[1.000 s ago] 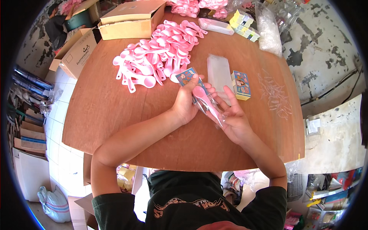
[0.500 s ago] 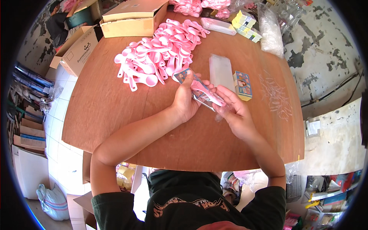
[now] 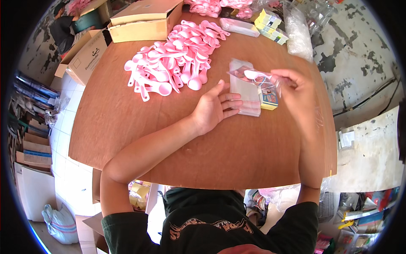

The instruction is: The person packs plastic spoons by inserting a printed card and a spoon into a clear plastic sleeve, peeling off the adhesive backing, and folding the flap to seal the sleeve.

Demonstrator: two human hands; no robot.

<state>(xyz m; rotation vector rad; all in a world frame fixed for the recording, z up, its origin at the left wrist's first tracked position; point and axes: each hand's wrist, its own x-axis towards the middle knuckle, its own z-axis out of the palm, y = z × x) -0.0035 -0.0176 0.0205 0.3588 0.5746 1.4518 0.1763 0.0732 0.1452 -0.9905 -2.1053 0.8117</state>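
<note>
My right hand (image 3: 294, 86), raised over the right side of the table, pinches the end of a clear plastic bag (image 3: 275, 86). Inside that bag show a pink spoon (image 3: 251, 75) and a printed card, partly blurred. Below it lies a stack of flat clear bags (image 3: 249, 109), partly covered. Beside the stack sits a small pile of printed blue-and-yellow cards (image 3: 269, 101). My left hand (image 3: 213, 108) holds nothing; its fingers are spread, with their tips by the stack's left edge. A heap of pink spoons (image 3: 177, 57) spreads beyond my left hand.
A cardboard box (image 3: 141, 27) stands at the table's far left. Along the far edge are a clear-wrapped pack (image 3: 240, 27), yellow card stacks (image 3: 270, 26) and a bulging clear bag (image 3: 297, 36). Thin clear strips (image 3: 319, 118) lie partly behind my right arm. Another person (image 3: 63, 29) is at far left.
My right hand has moved right and up, carrying the bag with the spoon and card. My left hand has let go and opened. More of the clear bag stack now shows.
</note>
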